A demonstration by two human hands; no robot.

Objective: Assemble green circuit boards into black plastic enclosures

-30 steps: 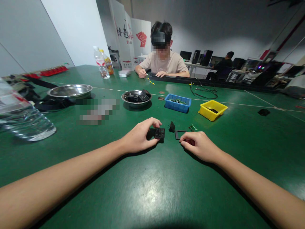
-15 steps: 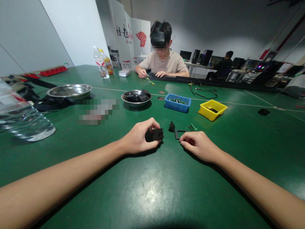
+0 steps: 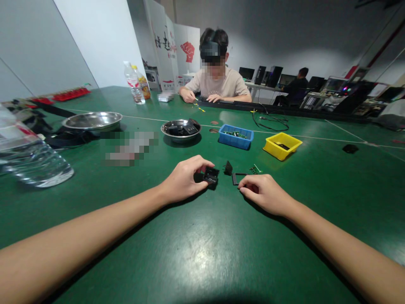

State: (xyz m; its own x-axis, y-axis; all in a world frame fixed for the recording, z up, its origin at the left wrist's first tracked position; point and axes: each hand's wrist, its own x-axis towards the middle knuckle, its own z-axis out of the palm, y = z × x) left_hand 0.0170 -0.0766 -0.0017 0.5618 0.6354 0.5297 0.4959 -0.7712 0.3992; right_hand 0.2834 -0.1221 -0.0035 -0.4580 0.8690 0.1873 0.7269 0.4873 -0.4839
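Nearest, the bare left hand (image 3: 185, 181) pinches a small black boxy plastic housing (image 3: 211, 178) between thumb and fingers, just above the green tabletop (image 3: 196, 249), its hollow side showing. Judged light and stiff, perhaps slick on flat faces; thin walls look the weak point, so the outer sides seem the best hold. The bare right hand (image 3: 267, 194) lies curled at a thin black rectangular frame (image 3: 234, 180); whether it grips this, cannot tell. The frame probably flexes; its thicker left bar looks the safer hold.

Just beyond: an upright black plastic piece (image 3: 228, 168) and a small green circuit board (image 3: 254, 170), likely fragile, best held by edges.

Containers, farther: yellow plastic bin (image 3: 276, 153), dark pieces inside; blue plastic bin (image 3: 236, 142), green boards inside; round steel bowl (image 3: 181, 138), heaped with black plastic parts.
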